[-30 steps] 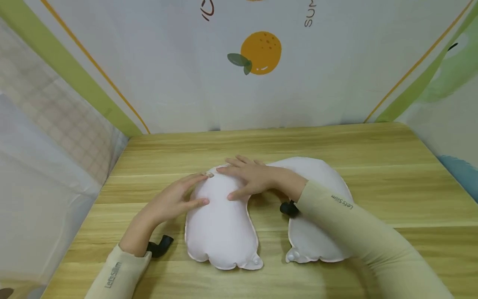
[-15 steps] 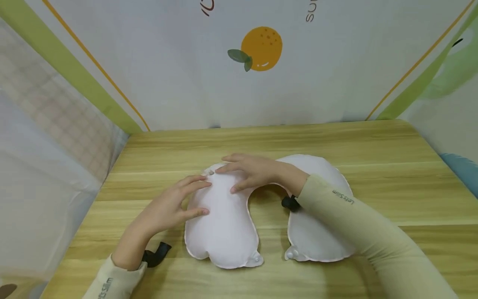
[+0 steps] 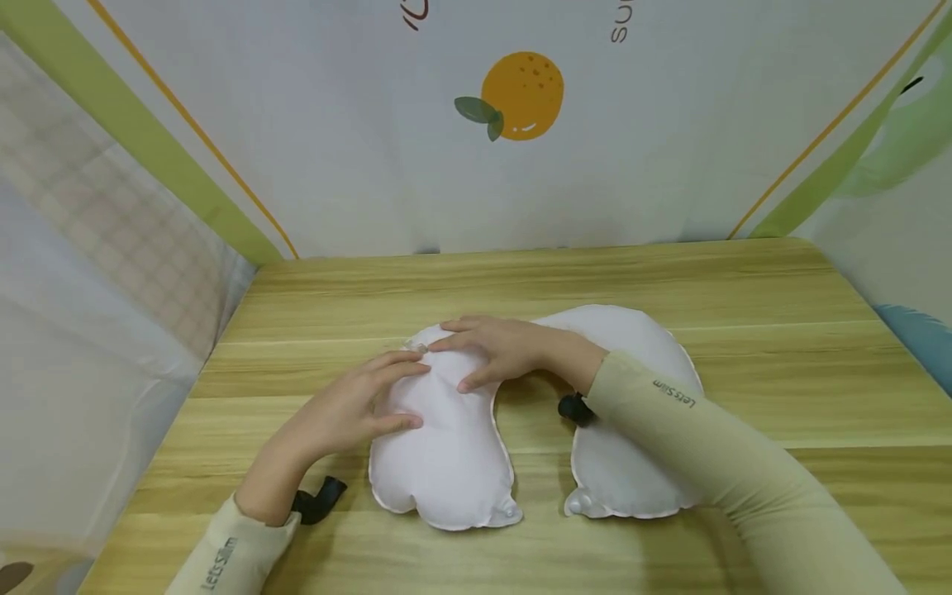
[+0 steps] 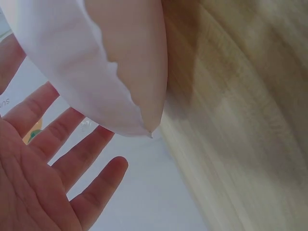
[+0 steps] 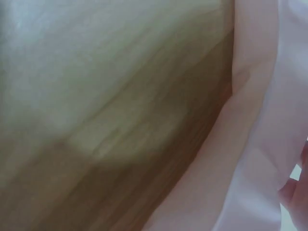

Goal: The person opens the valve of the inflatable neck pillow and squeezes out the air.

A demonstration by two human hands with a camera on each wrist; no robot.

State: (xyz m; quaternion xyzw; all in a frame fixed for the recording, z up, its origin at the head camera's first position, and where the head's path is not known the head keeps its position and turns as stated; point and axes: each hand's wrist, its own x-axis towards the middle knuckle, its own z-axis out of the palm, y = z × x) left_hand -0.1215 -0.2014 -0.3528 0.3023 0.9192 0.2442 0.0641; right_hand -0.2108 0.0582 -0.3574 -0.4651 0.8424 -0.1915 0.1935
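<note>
A puffed-up, white U-shaped neck pillow (image 3: pixel 446 471) lies on the table, its two ends toward me. My left hand (image 3: pixel 353 405) rests against the outer edge of the left lobe, fingers extended and thumb on top. Across the upper part of that lobe lies my right hand (image 3: pixel 513 351), fingers spread and pressing into the fabric. By the fingertips of both hands, a small clear valve (image 3: pixel 419 348) shows at the far edge. In the left wrist view the left fingers (image 4: pixel 79 154) stretch under the pillow's seamed edge (image 4: pixel 62 62). The right wrist view catches mostly pillow side (image 5: pixel 255 144).
The wood-grain table (image 3: pixel 781 372) extends on all sides of the pillow. Behind it hangs a white curtain (image 3: pixel 335 165) printed with an orange. Black wrist-worn camera pieces (image 3: pixel 320 500) stick out below the wrists. Clear snap buttons (image 3: pixel 509 512) sit at the pillow's ends.
The left lobe, smooth earlier, now shows creases and a dent around my hands. Both hands have shifted only slightly, the right one a little lower than half a second ago.
</note>
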